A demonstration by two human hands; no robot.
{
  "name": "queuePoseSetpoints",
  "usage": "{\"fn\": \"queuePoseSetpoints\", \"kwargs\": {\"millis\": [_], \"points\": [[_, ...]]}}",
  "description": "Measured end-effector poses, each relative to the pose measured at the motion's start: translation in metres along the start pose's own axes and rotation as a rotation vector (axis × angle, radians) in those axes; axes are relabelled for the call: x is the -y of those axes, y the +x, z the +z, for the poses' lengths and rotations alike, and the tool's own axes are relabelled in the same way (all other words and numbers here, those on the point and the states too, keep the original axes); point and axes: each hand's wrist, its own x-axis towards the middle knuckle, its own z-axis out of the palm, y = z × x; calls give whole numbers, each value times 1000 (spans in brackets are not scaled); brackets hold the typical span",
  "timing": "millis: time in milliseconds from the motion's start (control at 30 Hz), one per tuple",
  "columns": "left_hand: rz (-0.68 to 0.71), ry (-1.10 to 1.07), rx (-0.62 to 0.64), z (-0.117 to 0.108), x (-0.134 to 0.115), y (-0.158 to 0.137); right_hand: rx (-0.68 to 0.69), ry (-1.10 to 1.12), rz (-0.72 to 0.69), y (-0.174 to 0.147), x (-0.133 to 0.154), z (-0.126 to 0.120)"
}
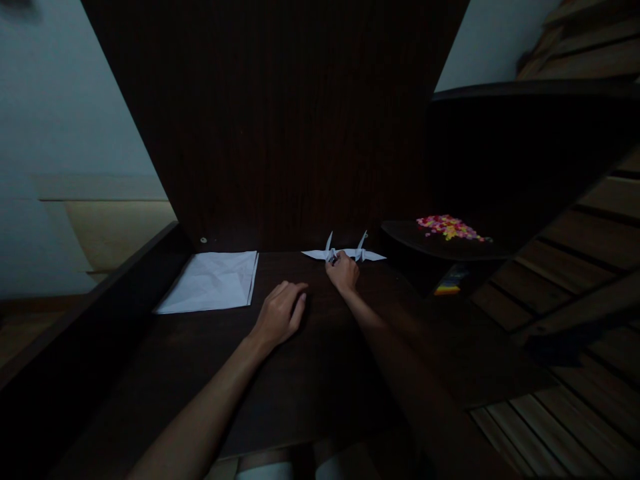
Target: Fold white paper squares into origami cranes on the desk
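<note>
The right hand is at two white origami cranes, its grip unclear; the left hand, thumb and fingers apart, is over the bench.

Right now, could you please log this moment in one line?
left hand: beside white paper sheets | right hand: at leftmost origami crane

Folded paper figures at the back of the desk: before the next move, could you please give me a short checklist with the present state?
1. Right hand at the left paper figure: ok.
2. Grip on that figure: cannot tell, too small and dark.
3. Right paper figure with its point up: ok.
4. Left hand apart from the white sheets: ok.
5. Coloured pieces away from both hands: ok, on the side shelf.
6. Good light: not ok, dim.
</note>
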Motion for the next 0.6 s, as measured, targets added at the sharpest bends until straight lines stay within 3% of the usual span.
{"fn": "queuePoseSetpoints", "kwargs": {"millis": [600], "points": [[-14, -9, 40, 1, -1, 0, -37, 43, 62, 6, -7, 6]]}}
